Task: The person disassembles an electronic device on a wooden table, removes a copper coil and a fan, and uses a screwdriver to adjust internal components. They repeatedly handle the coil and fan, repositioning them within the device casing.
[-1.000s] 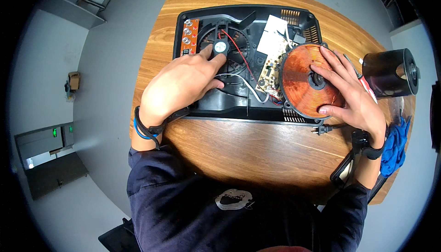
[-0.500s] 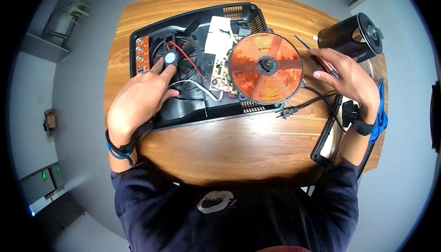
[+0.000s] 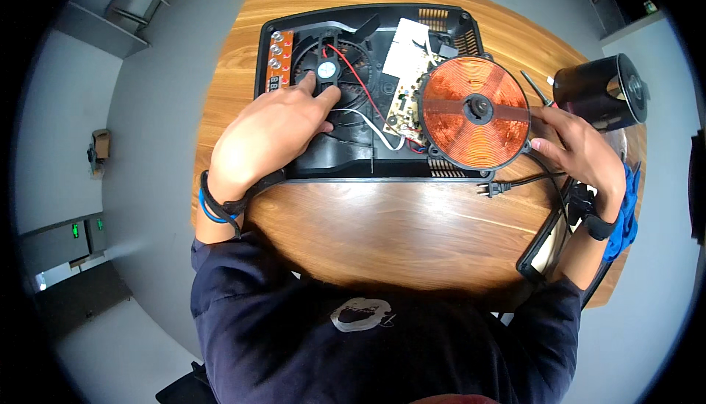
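A black appliance casing [image 3: 338,158] lies open on the table. My left hand [image 3: 276,128] rests over its left part, with spread fingers touching the black cooling fan [image 3: 328,73] by its round hub. A red wire and a white cable run from the fan area to the circuit board [image 3: 403,101]. On the right sits a round copper coil [image 3: 450,121] with a dark centre. My right hand [image 3: 581,146] is at the coil's right edge, thumb and fingers apart; whether they press on it is unclear. Partly hidden behind that hand lies a screwdriver [image 3: 540,89] with a red handle.
A small orange board [image 3: 278,64] with buttons and a display sits at the casing's left. Right of the casing are a black cylinder [image 3: 597,93], a power plug [image 3: 494,188], a black-framed panel [image 3: 543,246] and a blue cloth [image 3: 626,216].
The whole view has shifted, so everything appears farther right. My right hand has left the screwdriver and come leftward to the coil's edge. My left hand stays on the fan.
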{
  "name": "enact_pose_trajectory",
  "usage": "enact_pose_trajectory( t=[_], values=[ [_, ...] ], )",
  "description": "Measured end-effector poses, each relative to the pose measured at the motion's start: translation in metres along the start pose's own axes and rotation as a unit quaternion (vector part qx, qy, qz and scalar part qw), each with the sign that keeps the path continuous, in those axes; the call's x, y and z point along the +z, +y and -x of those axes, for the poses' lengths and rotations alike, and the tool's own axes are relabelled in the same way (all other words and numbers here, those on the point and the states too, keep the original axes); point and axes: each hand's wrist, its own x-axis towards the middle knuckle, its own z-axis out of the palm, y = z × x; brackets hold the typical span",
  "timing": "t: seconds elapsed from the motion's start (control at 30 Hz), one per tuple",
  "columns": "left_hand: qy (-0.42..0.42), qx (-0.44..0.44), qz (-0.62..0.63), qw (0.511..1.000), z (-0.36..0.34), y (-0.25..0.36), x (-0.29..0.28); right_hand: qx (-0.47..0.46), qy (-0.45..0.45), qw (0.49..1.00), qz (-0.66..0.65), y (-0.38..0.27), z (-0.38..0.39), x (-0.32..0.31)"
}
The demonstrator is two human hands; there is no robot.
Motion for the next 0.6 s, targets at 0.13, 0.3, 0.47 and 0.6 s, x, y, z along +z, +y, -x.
enact_pose_trajectory(
  t=[0.13, 0.3, 0.47, 0.6],
  values=[
    [-0.012, 0.0, 0.005, 1.0, -0.001, -0.002, 0.001, 0.014, -0.018, 1.0, -0.001, 0.003, -0.002, 0.001],
    [-0.014, 0.007, 0.004, 1.0, -0.001, -0.003, 0.001, 0.007, 0.001, 1.0, 0.01, 0.01, -0.006, 0.004],
    [-0.019, 0.006, -0.007, 1.0, 0.0, -0.004, 0.002, 0.006, 0.095, 0.992, 0.081, 0.017, -0.007, 0.013],
    [-0.008, 0.009, -0.017, 1.0, 0.0, -0.007, 0.003, 0.038, 0.06, 0.996, 0.062, 0.026, -0.013, 0.012]
  ],
)
